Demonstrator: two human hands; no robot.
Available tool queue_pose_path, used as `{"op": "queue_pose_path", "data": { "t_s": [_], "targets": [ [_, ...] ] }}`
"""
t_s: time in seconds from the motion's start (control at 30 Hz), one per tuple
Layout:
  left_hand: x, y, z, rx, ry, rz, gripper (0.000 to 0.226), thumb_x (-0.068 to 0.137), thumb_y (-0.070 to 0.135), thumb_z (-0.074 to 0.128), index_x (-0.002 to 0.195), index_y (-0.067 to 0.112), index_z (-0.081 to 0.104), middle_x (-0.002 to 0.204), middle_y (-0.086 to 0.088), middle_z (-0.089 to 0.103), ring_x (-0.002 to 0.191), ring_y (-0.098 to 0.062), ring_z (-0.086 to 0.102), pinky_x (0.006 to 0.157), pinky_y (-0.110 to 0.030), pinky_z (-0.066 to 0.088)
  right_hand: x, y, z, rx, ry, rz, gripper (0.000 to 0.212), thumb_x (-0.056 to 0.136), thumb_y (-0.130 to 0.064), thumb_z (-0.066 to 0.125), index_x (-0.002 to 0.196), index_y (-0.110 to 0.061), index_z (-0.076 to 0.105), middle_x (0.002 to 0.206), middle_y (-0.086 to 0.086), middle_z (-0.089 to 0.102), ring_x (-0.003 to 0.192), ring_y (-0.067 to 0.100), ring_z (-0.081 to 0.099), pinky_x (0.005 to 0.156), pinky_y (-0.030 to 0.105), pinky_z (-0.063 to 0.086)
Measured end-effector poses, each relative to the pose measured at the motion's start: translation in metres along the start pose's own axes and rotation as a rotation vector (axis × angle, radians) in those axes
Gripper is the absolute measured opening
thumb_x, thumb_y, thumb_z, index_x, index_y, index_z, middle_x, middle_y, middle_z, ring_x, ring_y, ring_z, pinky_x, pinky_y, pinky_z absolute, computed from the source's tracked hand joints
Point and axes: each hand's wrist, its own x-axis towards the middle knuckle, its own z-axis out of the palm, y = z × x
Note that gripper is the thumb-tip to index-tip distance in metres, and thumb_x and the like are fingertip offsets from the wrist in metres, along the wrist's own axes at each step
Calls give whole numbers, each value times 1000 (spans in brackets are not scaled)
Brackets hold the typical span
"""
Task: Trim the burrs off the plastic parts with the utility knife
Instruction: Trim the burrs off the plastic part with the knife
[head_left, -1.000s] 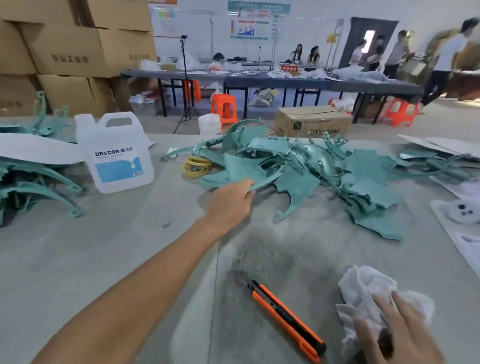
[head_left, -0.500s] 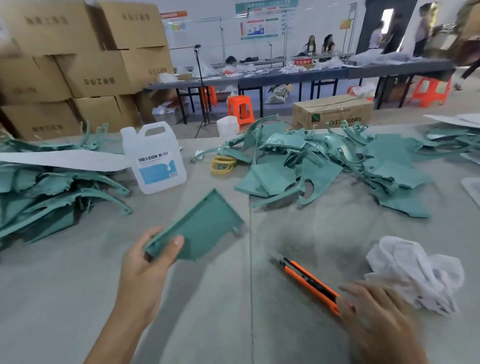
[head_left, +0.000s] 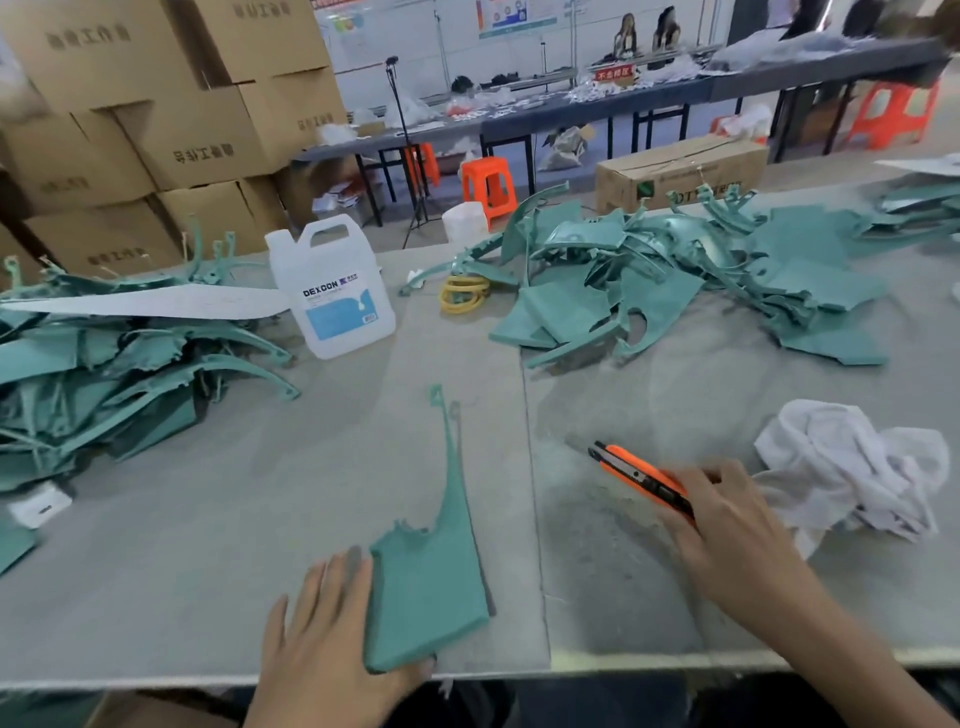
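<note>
Dusty grey surface (head_left: 208, 519) with a seam down the middle. One plastic part (head_left: 431, 587) sits right against my left fingers (head_left: 324, 592) at the near edge. The utility knife (head_left: 639, 475) is under my right fingers (head_left: 706, 480), with a white rag (head_left: 852, 467) just right of them. Beyond both are a white jug (head_left: 332, 291), yellow rings (head_left: 462, 293) and a heap of teal parts (head_left: 675, 275). There's a second heap (head_left: 104, 374) far left of my left fingers.

Bare table (head_left: 260, 519) lies between jug (head_left: 332, 291) and rag (head_left: 852, 462).
</note>
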Motion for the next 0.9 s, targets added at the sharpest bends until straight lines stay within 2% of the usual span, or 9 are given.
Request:
{"op": "queue_pose_path", "data": {
  "t_s": [0.13, 0.23, 0.3, 0.4, 0.47, 0.53, 0.57, 0.73, 0.9],
  "targets": [
    [-7, 24, 8, 0, 7, 98, 124, 45, 107, 15, 133, 44, -46, 147, 23, -42, 151, -7, -20, 123, -38, -3, -23, -8, -12, 229, 2, 75, 34, 92, -29, 68, 120, -42, 55, 102, -15, 58, 81, 10, 54, 70, 34, 39],
    [-8, 34, 14, -57, 130, 210, 113, 62, 99, 24, 157, 42, 3, 166, 13, 1, 153, -9, 14, 120, -30, 12, -37, -10, -16, 343, -98, 121, 32, 89, -36, 66, 108, -53, 46, 80, -18, 69, 62, 4, 61, 57, 26, 44],
    [-2, 37, 9, -86, 198, 230, 83, 82, 83, 35, 151, 36, 40, 160, 8, 33, 144, -11, 40, 113, -26, 23, -43, -10, -14, 434, -123, 130, 33, 88, -36, 65, 105, -56, 46, 78, -16, 69, 57, 7, 61, 51, 22, 46],
    [6, 24, 5, -114, 189, 196, 70, 89, 75, 26, 152, 45, 33, 159, 17, 35, 143, -6, 38, 109, -24, 30, -50, -8, -11, 519, -121, 124, 34, 90, -37, 65, 109, -59, 48, 83, -18, 68, 54, 10, 61, 48, 18, 45],
    [11, 17, -2, -196, 299, 164, 72, 90, 76, 17, 138, 36, 55, 125, 5, 69, 112, -24, 65, 83, -35, 47, -53, -7, -7, 548, -101, 118, 36, 90, -42, 63, 115, -63, 48, 83, -18, 68, 57, 9, 61, 50, 18, 46],
    [17, 8, -8, -402, 493, 121, 72, 95, 73, 17, 112, 22, 64, 72, 3, 66, 66, -33, 61, 58, -37, 41, -56, -5, -2, 592, -83, 125, 33, 90, -53, 59, 119, -64, 49, 82, -17, 68, 62, 8, 62, 56, 19, 49],
    [20, 6, -10, -499, 572, 84, 68, 94, 70, 18, 104, 19, 63, 64, 7, 59, 57, -27, 56, 53, -36, 38, -57, -5, 1, 632, -80, 138, 31, 90, -55, 56, 119, -62, 51, 81, -14, 68, 63, 9, 62, 58, 20, 50],
    [22, 26, 2, -788, 543, 9, 47, 92, 73, 29, 101, 34, 53, 78, 15, 66, 75, 3, 61, 55, -18, 44, -59, -16, 6, 865, -87, 172, 31, 96, -28, 67, 106, -55, 56, 90, -5, 73, 60, 19, 68, 50, 26, 51],
    [26, 34, 6, -785, 465, 68, 18, 92, 53, 57, 105, 40, 55, 92, 29, 64, 80, 2, 62, 62, -21, 49, -52, -43, -3, 920, -199, 124, 23, 78, -48, 62, 98, -54, 52, 94, -5, 74, 62, 21, 68, 52, 28, 52]
  ]
}}
